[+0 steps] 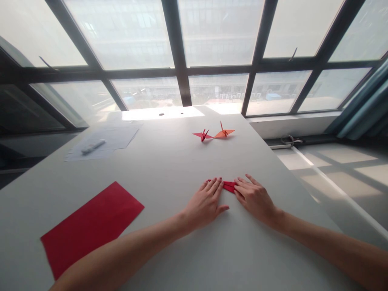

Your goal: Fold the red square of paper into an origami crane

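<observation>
Grey and wide, the desk stands under a big window with dark frames. Nearest to the person, left of the hands, a flat red sheet lies alone. Right of this sheet, the left hand and the right hand lie flat on a small folded red paper; only a little of it shows between them. Neither grip is closed: the fingers are spread and press down, and nothing is lifted.

I judge this to be a pressing of a fold. To do it well, one hand should keep the paper from sliding on the smooth desk while the fingertips of the other run along the crease from its middle outward, with the edges lined up first.

Beyond the folded red paper stand a red crane and an orange crane, just beside each other. Far left of them, a white marker rests on pale sheets.
</observation>
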The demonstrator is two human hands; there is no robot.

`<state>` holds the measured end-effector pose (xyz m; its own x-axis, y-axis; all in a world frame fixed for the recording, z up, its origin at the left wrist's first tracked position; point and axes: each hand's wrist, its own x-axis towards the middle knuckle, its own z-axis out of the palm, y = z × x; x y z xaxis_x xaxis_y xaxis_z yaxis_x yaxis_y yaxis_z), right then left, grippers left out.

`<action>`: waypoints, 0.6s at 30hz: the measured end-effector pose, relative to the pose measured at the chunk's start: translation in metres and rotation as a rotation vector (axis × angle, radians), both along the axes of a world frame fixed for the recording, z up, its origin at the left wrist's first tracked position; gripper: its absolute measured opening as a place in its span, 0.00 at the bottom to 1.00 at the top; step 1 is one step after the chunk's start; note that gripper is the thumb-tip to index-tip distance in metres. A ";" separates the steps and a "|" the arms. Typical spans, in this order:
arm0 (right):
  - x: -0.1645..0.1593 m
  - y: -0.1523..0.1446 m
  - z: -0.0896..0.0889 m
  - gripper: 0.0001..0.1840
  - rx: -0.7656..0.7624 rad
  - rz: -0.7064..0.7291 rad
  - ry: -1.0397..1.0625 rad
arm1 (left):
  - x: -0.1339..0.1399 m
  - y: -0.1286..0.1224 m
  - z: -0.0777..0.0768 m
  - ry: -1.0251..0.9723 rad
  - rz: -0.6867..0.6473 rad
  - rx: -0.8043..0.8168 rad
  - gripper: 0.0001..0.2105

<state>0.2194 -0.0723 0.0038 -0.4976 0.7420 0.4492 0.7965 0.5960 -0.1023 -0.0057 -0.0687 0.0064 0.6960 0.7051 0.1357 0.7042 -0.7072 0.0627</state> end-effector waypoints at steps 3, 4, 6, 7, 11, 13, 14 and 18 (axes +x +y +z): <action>-0.003 -0.002 0.000 0.20 0.007 -0.023 -0.008 | 0.000 0.000 -0.002 -0.002 0.004 0.019 0.37; -0.004 -0.002 -0.001 0.22 0.004 -0.015 -0.021 | 0.000 -0.001 -0.002 -0.004 0.007 0.025 0.36; -0.006 -0.002 -0.004 0.23 -0.015 0.003 -0.055 | 0.001 -0.003 -0.003 -0.007 0.012 0.031 0.36; -0.006 -0.001 -0.005 0.23 -0.025 0.006 -0.067 | 0.001 -0.004 -0.003 -0.008 0.011 0.033 0.35; -0.008 0.000 -0.009 0.22 -0.044 0.000 -0.075 | 0.003 -0.004 0.001 -0.045 0.009 0.036 0.31; -0.008 0.000 -0.009 0.22 -0.051 0.008 -0.063 | 0.003 0.002 0.005 -0.099 0.035 0.029 0.25; -0.008 0.000 -0.008 0.22 -0.054 0.015 -0.054 | 0.003 0.006 0.006 -0.130 0.057 0.022 0.23; -0.004 0.004 -0.005 0.23 -0.074 0.069 -0.002 | 0.001 0.027 0.009 -0.205 0.112 -0.022 0.15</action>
